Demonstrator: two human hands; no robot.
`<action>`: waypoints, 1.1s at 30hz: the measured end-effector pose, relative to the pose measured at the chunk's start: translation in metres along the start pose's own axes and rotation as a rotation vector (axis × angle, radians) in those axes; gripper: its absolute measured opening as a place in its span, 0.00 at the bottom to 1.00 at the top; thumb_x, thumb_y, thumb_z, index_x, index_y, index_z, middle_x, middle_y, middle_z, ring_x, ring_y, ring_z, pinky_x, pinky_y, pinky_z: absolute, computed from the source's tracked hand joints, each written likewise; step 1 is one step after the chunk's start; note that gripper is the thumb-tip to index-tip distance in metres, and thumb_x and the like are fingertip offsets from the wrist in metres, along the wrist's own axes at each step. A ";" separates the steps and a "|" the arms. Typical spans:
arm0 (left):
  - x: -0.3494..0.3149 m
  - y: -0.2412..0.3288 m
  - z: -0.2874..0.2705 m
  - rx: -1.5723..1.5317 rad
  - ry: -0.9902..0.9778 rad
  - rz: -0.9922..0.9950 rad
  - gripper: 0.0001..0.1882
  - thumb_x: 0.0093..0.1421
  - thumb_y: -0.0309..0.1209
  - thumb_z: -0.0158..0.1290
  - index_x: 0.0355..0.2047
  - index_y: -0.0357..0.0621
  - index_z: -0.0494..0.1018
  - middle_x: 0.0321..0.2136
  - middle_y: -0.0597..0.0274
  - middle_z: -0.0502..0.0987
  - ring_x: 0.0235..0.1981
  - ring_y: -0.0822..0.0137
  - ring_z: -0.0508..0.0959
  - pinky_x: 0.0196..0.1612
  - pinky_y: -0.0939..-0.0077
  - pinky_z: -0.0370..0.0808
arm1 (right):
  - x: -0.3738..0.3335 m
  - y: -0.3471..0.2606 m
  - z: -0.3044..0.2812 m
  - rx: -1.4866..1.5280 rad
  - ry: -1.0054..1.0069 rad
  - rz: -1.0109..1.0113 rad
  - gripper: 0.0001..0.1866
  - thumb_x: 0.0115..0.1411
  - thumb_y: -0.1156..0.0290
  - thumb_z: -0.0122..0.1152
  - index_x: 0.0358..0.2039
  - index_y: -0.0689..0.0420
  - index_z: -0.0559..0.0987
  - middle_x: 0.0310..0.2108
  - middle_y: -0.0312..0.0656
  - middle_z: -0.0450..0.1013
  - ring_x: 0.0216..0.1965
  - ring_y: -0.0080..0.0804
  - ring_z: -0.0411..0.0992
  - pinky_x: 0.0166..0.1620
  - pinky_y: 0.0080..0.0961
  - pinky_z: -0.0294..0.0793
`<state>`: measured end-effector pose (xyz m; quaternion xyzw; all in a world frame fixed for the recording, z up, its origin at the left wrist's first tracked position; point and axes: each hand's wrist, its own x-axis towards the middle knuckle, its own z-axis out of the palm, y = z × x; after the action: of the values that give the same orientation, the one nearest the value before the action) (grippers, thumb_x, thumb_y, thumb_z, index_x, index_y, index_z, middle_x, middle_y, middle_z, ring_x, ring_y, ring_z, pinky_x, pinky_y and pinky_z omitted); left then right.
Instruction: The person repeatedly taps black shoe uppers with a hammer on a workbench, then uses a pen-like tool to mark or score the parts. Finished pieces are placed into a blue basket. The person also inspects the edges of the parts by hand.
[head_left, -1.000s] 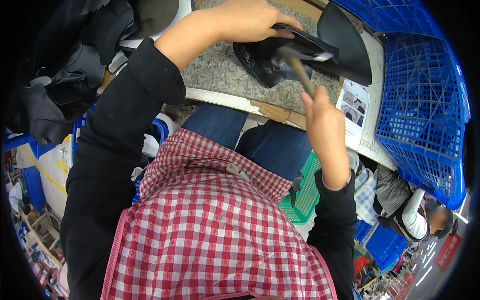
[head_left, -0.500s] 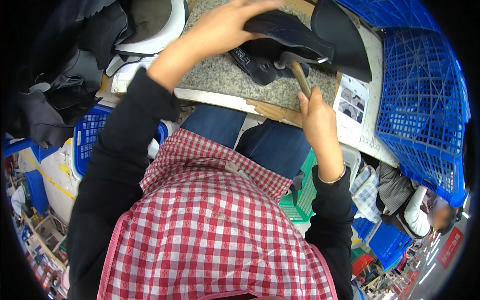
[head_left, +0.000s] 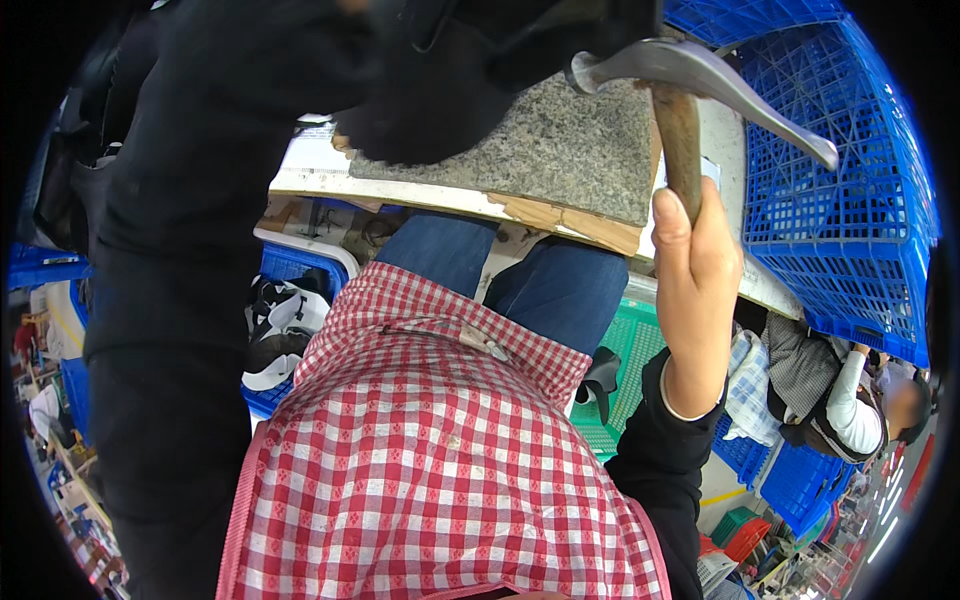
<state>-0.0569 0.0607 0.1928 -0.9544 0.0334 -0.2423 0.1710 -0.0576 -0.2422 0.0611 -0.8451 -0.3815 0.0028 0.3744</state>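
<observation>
My right hand (head_left: 700, 265) is closed around the wooden handle of a hammer (head_left: 681, 140). Its curved steel head is lifted close to the camera, right of the speckled stone slab (head_left: 590, 150). My left arm, in a black sleeve (head_left: 190, 260), is raised across the upper left. Only a sliver of my left hand (head_left: 352, 5) shows at the top edge, and its fingers are hidden. Beside it a black shoe upper (head_left: 430, 90) hangs blurred in front of the slab, very near the camera; how the hand meets it is hidden.
A blue mesh crate (head_left: 830, 190) stands right of the white table. Below the table are a blue basket (head_left: 262, 398) with black-and-white shoe parts and a green crate (head_left: 640, 345). Another person (head_left: 855, 410) sits at the far right. Dark pieces (head_left: 60, 200) hang at the left.
The black upper has risen off the slab toward the camera with my left arm. My right hand has lifted the hammer up and to the right, away from the upper.
</observation>
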 end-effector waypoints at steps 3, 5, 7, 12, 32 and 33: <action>0.003 0.034 0.033 -0.295 -0.276 0.147 0.18 0.58 0.39 0.57 0.35 0.33 0.83 0.30 0.39 0.83 0.35 0.45 0.84 0.42 0.55 0.79 | 0.012 0.018 0.025 -0.157 -0.014 -0.033 0.16 0.72 0.59 0.56 0.40 0.63 0.72 0.22 0.57 0.74 0.25 0.58 0.76 0.28 0.44 0.73; -0.001 0.041 0.068 -0.565 -0.447 0.235 0.21 0.59 0.43 0.58 0.37 0.32 0.82 0.31 0.38 0.83 0.36 0.46 0.84 0.42 0.56 0.79 | 0.018 0.041 0.048 -0.232 -0.111 0.023 0.16 0.72 0.59 0.55 0.38 0.61 0.70 0.20 0.58 0.74 0.26 0.62 0.77 0.28 0.51 0.73; -0.018 0.034 0.099 -0.815 -0.657 0.239 0.36 0.58 0.52 0.63 0.54 0.32 0.75 0.48 0.35 0.79 0.51 0.46 0.79 0.53 0.57 0.75 | 0.013 0.062 0.074 -0.397 -0.242 0.094 0.17 0.72 0.59 0.55 0.38 0.62 0.71 0.18 0.58 0.74 0.25 0.62 0.77 0.28 0.52 0.75; -0.105 0.013 0.158 -0.303 -0.167 0.173 0.47 0.54 0.46 0.66 0.70 0.42 0.60 0.69 0.39 0.59 0.71 0.40 0.56 0.71 0.39 0.53 | -0.007 0.094 0.096 -0.405 -0.228 0.075 0.19 0.73 0.58 0.53 0.44 0.66 0.71 0.23 0.62 0.76 0.29 0.65 0.77 0.31 0.54 0.75; -0.161 0.050 0.191 -0.853 -0.340 -0.309 0.37 0.67 0.49 0.53 0.74 0.74 0.52 0.43 0.41 0.82 0.44 0.41 0.83 0.51 0.51 0.77 | 0.032 0.059 0.081 -0.469 -0.188 -0.014 0.15 0.70 0.61 0.57 0.37 0.60 0.69 0.19 0.57 0.75 0.25 0.62 0.77 0.27 0.53 0.75; -0.161 0.049 0.193 -0.843 -0.277 -0.282 0.37 0.67 0.49 0.53 0.74 0.76 0.52 0.44 0.40 0.82 0.44 0.42 0.83 0.52 0.51 0.77 | 0.034 0.061 0.082 -0.510 -0.230 -0.005 0.14 0.70 0.61 0.57 0.37 0.60 0.69 0.19 0.57 0.75 0.25 0.61 0.77 0.27 0.53 0.75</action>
<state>-0.1061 0.0980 -0.0556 -0.9593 -0.0244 -0.0988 -0.2635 -0.0184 -0.1943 -0.0269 -0.9052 -0.4121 0.0016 0.1040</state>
